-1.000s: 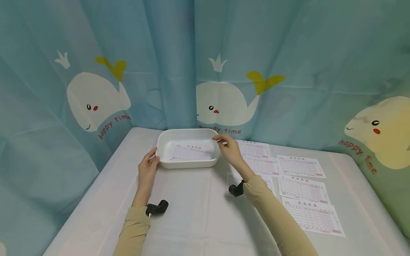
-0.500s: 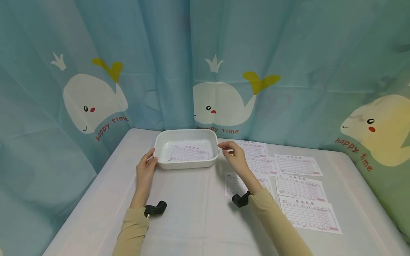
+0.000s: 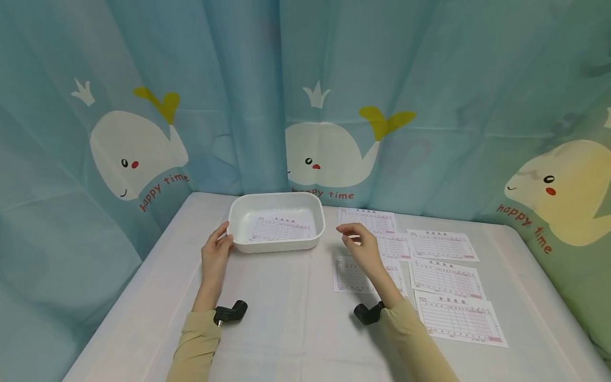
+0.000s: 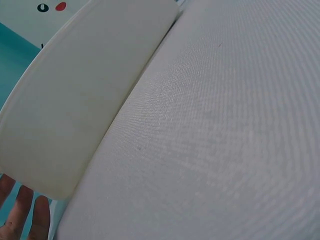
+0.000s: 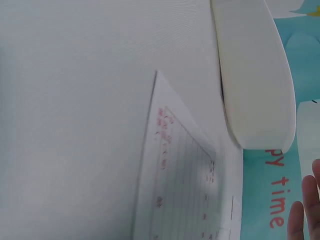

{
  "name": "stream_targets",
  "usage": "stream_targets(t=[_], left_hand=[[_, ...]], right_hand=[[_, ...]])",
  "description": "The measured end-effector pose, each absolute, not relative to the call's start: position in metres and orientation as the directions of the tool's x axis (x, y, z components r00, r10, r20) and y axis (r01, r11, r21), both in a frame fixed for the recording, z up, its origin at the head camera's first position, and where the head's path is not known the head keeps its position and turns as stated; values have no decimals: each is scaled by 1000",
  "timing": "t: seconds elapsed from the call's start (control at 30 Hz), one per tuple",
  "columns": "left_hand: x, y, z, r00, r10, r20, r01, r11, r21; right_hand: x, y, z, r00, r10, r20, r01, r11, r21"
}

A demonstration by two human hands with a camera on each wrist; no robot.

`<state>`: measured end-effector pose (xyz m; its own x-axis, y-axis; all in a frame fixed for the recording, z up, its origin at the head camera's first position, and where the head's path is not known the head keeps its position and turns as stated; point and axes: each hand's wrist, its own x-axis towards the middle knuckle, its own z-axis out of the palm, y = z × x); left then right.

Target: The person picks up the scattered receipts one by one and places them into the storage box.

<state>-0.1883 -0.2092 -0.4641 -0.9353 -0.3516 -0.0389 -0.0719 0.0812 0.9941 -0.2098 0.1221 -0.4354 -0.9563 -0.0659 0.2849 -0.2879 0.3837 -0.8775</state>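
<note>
**Your left hand touches a white basin with a printed form in it; your right hand is free**

A blue-green curtain [image 3: 429, 58] with white cartoon whales hangs behind your white-covered worktop [image 3: 277, 323]. Near the far edge sits a shallow white basin [image 3: 277, 246], oblong with rounded corners. One printed form [image 3: 281, 229] lies face up inside, on the basin's floor.

To the right of the basin, six loose forms [image 3: 460, 320] lie on the worktop in two columns of three. They are white paper slips with ruled grids in reddish-purple, a heading along the top, and a pink patch at the lower right corner where that shows.

Your left hand [image 3: 216, 257] rests its fingertips against the basin's left end. Your right hand [image 3: 365, 249] is apart from the basin, just beside its right end, fingers loosely bent and grasping nothing; in the head view it partly covers the left column.
</note>
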Motion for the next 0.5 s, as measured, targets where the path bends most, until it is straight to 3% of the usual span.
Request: stream_targets(t=[0.5], left_hand=[[-188,-209,-465,-933,-358,-37,-67,72,995]], right_hand=[[-184,146,-444,-976,-13,217,-202,427,-881]])
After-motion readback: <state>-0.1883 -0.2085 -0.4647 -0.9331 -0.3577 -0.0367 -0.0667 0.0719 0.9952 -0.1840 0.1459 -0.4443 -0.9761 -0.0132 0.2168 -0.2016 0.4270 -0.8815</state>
